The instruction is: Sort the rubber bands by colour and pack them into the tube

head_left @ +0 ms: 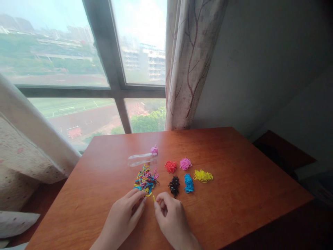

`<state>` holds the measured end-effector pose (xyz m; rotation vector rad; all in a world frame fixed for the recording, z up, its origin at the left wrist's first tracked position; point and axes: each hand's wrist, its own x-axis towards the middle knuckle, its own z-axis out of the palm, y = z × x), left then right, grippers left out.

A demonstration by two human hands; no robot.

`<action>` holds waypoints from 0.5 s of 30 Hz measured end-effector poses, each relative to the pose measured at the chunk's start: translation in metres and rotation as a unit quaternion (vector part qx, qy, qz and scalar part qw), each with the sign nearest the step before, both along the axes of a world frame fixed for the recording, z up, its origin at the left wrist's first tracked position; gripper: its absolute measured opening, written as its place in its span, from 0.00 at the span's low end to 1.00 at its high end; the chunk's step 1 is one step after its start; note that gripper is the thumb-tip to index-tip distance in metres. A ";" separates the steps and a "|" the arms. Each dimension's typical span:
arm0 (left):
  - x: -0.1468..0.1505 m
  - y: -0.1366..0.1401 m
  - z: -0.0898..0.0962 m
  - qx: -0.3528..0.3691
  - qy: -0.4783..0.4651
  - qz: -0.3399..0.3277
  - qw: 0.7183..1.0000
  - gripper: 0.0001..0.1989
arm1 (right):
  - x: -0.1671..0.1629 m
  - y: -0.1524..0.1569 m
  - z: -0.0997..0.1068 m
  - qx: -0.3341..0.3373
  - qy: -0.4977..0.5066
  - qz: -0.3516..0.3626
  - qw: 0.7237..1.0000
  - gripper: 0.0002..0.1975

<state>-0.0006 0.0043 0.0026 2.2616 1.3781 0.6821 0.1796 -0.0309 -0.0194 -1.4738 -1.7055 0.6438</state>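
Observation:
A mixed pile of small coloured elastic bands (146, 178) lies on the wooden table. My left hand (126, 210) is at the pile's near edge, thumb and forefinger closed around a yellow elastic band (149, 194) at their tips. Just to the right, my right hand (170, 211) pinches another yellow elastic band (154, 198) between thumb and forefinger. Beyond it are separate heaps of one colour each: black bands (174, 185), blue bands (189, 183), red bands (171, 166), pink bands (185, 163) and yellow bands (203, 176).
Behind the mixed pile, a clear plastic container (140, 159) lies on its side, with a pink object (154, 150) by its right end. The table (234, 166) stands against a window (140, 45) with patterned curtains (189, 62). A grey wall rises at the right.

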 end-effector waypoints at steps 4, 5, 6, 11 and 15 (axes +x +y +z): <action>0.000 -0.001 0.001 0.000 0.026 -0.007 1.000 0.10 | 0.000 0.001 0.002 -0.009 0.005 -0.002 1.000 0.05; 0.000 -0.001 0.001 0.000 0.033 -0.007 0.999 0.10 | 0.000 0.001 0.002 -0.010 0.003 -0.002 1.000 0.05; 0.000 -0.001 0.000 0.002 0.040 -0.007 0.999 0.10 | 0.000 0.001 0.003 -0.010 0.000 -0.002 1.000 0.05; -0.002 -0.001 -0.005 0.025 0.051 0.029 0.998 0.09 | -0.001 0.001 0.003 -0.001 -0.015 0.000 1.000 0.06; -0.001 -0.002 -0.004 0.054 -0.004 0.030 0.998 0.12 | -0.002 0.001 0.001 0.017 -0.044 0.000 0.999 0.06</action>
